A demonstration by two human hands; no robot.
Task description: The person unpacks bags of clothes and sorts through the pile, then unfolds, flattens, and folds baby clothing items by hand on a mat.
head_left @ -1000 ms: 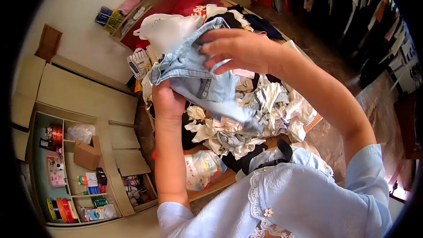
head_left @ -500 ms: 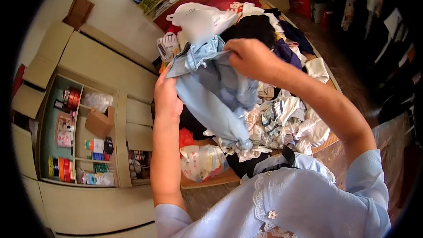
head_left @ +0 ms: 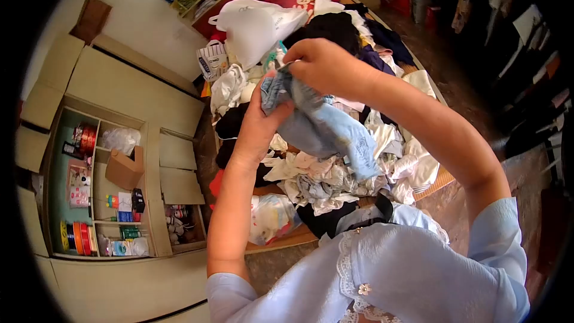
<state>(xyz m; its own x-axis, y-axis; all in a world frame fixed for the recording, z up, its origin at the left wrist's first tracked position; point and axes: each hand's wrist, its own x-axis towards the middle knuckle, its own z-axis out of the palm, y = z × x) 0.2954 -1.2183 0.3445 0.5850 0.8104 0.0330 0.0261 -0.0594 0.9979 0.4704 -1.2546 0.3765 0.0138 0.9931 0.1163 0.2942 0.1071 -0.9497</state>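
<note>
Light blue denim pants (head_left: pixel 344 137) hang bunched between my hands, above a pile of clothes. My left hand (head_left: pixel 258 122) grips the waist end, thumb across the cloth. Close beside it, my right hand (head_left: pixel 317 67) is closed with bent fingers on the upper edge of the pants. The lower part drapes down to the right over the loose clothes (head_left: pixel 311 170). Part of the waist is hidden behind my fingers.
A white plastic bag (head_left: pixel 254 27) lies behind my hands, near black cloth (head_left: pixel 335 30). A clear bag (head_left: pixel 272 218) sits at the bed's near edge. Open shelves (head_left: pixel 119 179) with small goods stand left. Hanging clothes (head_left: pixel 508 42) line the right.
The pants have gone from spread wide to bunched up. My hands have come closer together, the left moving right and the right slightly left. The view has shifted a little.
</note>
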